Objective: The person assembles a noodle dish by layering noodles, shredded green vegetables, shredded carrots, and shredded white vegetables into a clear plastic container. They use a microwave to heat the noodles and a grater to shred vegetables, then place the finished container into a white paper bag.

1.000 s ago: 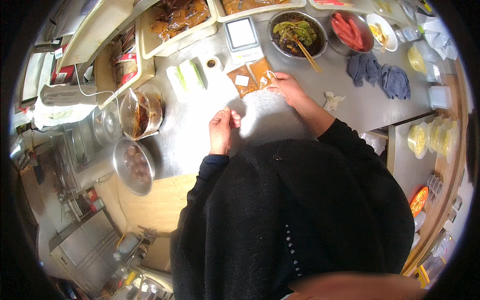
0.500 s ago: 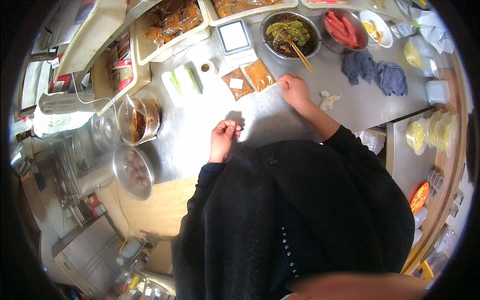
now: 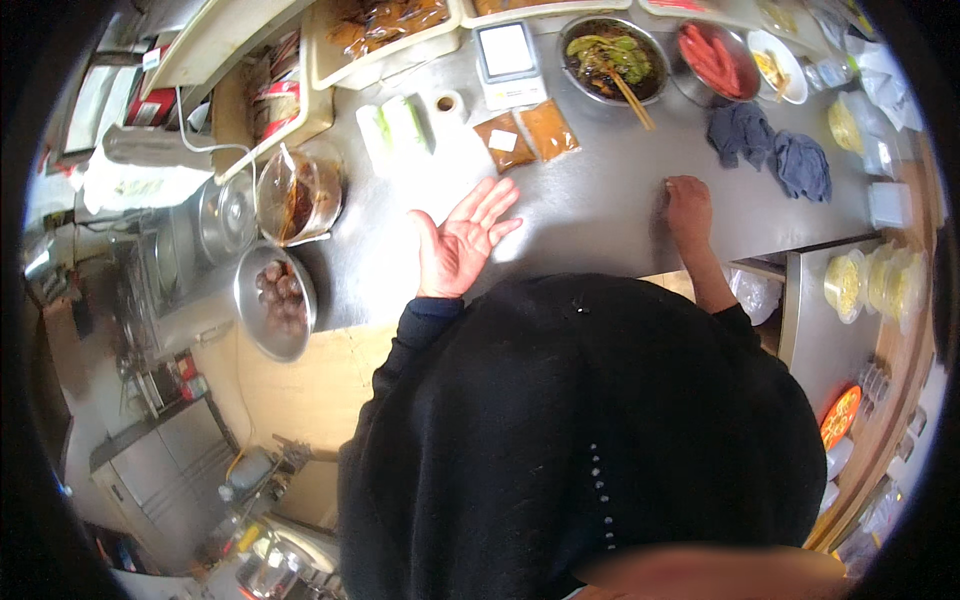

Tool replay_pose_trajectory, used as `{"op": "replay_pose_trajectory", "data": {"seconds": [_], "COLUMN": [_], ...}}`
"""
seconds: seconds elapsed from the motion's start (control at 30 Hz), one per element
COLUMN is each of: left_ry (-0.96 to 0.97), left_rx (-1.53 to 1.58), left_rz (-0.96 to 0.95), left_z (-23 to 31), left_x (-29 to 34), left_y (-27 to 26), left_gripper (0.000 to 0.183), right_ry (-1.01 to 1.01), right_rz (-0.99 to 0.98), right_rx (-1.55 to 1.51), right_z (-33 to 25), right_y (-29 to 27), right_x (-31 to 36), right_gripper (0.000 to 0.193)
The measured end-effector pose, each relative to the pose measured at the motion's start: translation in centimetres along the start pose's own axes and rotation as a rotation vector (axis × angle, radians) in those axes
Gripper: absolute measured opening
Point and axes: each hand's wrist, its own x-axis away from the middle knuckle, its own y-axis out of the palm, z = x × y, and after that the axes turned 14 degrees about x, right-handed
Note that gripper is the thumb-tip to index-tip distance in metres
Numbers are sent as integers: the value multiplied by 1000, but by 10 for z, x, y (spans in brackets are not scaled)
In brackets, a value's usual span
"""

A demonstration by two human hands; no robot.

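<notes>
My left hand [image 3: 462, 245] hangs palm up over the near part of the steel table [image 3: 590, 205], fingers stretched and spread, holding nothing. Just beyond it lie two sealed pouches: a reddish-brown pouch with a white label [image 3: 504, 144] and an orange-brown pouch [image 3: 549, 131]. Further right, my right hand [image 3: 689, 212] rests low over the tabletop with its fingers curled closed. What is in those fingers, if anything, is hidden. Two crumpled blue-grey cloths, a left cloth [image 3: 740, 135] and a right cloth [image 3: 801, 166], lie beyond and to the right of it.
Along the back stand a scale [image 3: 510, 90], a bowl of greens with chopsticks [image 3: 612, 62] and a bowl of red sausage-like pieces [image 3: 715, 62]. Leftward are a wrapped green vegetable [image 3: 392, 127], a tape roll [image 3: 445, 102], a clear tub [image 3: 300, 192] and a metal bowl of brown balls [image 3: 275, 300].
My left hand has opened from closed fingers and turned palm up. My right hand has moved right, away from the pouches, to where a crumpled white tissue lay; that tissue no longer shows.
</notes>
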Motion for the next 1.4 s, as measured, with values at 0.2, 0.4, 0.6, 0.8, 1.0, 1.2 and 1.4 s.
{"op": "replay_pose_trajectory", "data": {"seconds": [0.2,0.4,0.6,0.8,1.0,1.2,1.4], "left_ry": [-58,-351,-374,-294,-260,-175,-154], "left_rx": [109,-647,-677,-602,-631,-750,-709], "left_rz": [-68,116,-160,-102,240,332,330], "left_z": [-2,-31,-41,-37,-26,-36,-29], "left_x": [0,-11,-8,2,4,2,-2], "left_y": [10,29,24,31,2,-22,-21], "left_gripper": [109,58,33,35,26,26,30], "right_ry": [311,-131,-439,-481,89,134,124], "right_rz": [-39,93,111,157,46,39,251], "right_rx": [-931,-1132,-810,-525,-310,-254,-188], "right_z": [-40,-135,-158,-124,-71,-48,-44], "right_y": [-29,-92,-90,-49,-21,-10,-3], "right_x": [-11,-23,-5,-7,-13,-12,-10], "right_gripper": [13,13,32,19,15,17,29]}}
